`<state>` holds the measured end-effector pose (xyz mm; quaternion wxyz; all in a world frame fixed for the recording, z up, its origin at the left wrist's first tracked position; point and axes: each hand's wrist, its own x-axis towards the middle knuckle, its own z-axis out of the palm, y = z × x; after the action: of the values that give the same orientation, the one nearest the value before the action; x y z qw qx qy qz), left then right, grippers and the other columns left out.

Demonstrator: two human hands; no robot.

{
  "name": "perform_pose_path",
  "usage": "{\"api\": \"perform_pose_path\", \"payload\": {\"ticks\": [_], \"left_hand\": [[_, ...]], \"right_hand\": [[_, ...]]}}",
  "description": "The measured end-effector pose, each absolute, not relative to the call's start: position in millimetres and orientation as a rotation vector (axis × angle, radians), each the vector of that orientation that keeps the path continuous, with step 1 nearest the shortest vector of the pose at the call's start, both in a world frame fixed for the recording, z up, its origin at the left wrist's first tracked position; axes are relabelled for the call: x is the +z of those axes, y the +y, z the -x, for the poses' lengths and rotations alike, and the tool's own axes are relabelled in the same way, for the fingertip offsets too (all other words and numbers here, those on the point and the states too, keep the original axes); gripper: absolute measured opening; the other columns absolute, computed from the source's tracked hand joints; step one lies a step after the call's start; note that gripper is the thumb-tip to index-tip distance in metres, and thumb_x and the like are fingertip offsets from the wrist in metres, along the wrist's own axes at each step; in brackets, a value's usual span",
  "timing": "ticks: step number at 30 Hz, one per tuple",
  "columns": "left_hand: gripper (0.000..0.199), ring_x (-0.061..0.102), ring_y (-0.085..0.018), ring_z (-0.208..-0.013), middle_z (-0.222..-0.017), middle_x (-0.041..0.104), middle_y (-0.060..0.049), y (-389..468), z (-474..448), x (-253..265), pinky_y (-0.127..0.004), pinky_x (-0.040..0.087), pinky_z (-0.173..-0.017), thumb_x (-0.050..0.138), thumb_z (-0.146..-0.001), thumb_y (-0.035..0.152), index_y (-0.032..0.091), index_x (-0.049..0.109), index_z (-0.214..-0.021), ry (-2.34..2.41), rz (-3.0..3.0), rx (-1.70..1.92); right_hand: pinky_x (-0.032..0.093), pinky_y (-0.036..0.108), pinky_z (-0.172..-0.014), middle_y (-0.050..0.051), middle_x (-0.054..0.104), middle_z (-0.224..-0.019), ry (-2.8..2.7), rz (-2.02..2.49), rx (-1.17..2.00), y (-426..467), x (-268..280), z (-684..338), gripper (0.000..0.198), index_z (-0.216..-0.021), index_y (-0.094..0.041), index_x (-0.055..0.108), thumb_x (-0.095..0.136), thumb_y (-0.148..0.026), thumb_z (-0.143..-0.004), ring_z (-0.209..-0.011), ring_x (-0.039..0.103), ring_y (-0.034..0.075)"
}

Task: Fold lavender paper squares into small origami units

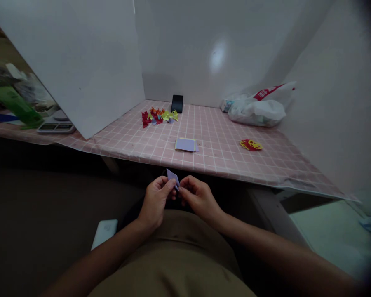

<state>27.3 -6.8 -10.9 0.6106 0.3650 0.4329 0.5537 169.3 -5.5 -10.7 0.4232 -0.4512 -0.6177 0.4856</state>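
While the left hand [154, 201] pinches a folded lilac paper [172, 176] between thumb and fingers, the right hand [202, 202] has thumb and forefinger closed on the paper's lower tip, with its remaining fingers curled. The paper is tilted and held in the air, nearer to the body than the table [126, 136]. Likely faults: a crooked crease, if the two pinches shift against each other; a crushed or torn tip, if the right fingertips press or pull too hard; a dropped paper, if both grips slacken, since no surface supports it. Dim light may hide misaligned edges. A white slab [105, 232] lies below and left of the left hand. Beyond both hands, a pink checked cloth [219, 163] covers the table; a paper stack [185, 144] lies straight ahead of the fingertips, and a red-and-yellow bundle [251, 145] to the right hand's forward right. Farther ahead of the left hand, small folded paper figures [145, 119] cluster before a dark device [177, 104]; a plastic bag [259, 112] sits far forward-right of the right hand. White panels [105, 57] enclose the table.
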Motion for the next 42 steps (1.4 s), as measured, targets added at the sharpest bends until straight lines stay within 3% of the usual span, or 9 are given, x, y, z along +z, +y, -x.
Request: {"api": "perform_pose_path", "payload": {"ticks": [28, 33, 42], "left_hand": [[0.024, 0.048, -0.008, -0.052, -0.057, 0.055, 0.005, -10.9, -32.5, -18.3, -0.021, 0.039, -0.051, 0.07, -0.079, 0.032, 0.016, 0.057, -0.067, 1.069, -0.947, 1.362], [0.021, 0.049, -0.008, -0.056, -0.06, 0.057, 0.004, -11.3, -34.0, -17.2, -0.021, 0.039, -0.055, 0.071, -0.078, 0.03, 0.016, 0.058, -0.07, 1.013, -0.891, 1.371], [0.019, 0.049, -0.008, -0.055, -0.059, 0.057, 0.004, -10.1, -34.0, -17.4, -0.021, 0.039, -0.054, 0.071, -0.076, 0.027, 0.016, 0.058, -0.069, 0.984, -0.843, 1.387]], "right_hand": [[0.04, 0.023, -0.057, 0.002, 0.063, -0.068, -1.886, 1.124, 0.606, -11.6, -14.0, -168.3, 0.016, -0.077, -0.016, 0.06, 0.052, -0.017, -0.091, -0.058, 0.056, 0.012], [0.038, 0.023, -0.053, 0.0, 0.059, -0.063, -1.842, 1.126, 0.684, -12.6, -7.2, -167.5, 0.02, -0.072, -0.017, 0.057, 0.052, -0.019, -0.09, -0.055, 0.052, 0.011], [0.041, 0.023, -0.048, 0.001, 0.059, -0.066, -1.591, 1.138, 1.15, -13.9, -8.5, -163.9, 0.023, -0.076, -0.017, 0.06, 0.055, -0.033, -0.091, -0.052, 0.052, 0.011]]}}
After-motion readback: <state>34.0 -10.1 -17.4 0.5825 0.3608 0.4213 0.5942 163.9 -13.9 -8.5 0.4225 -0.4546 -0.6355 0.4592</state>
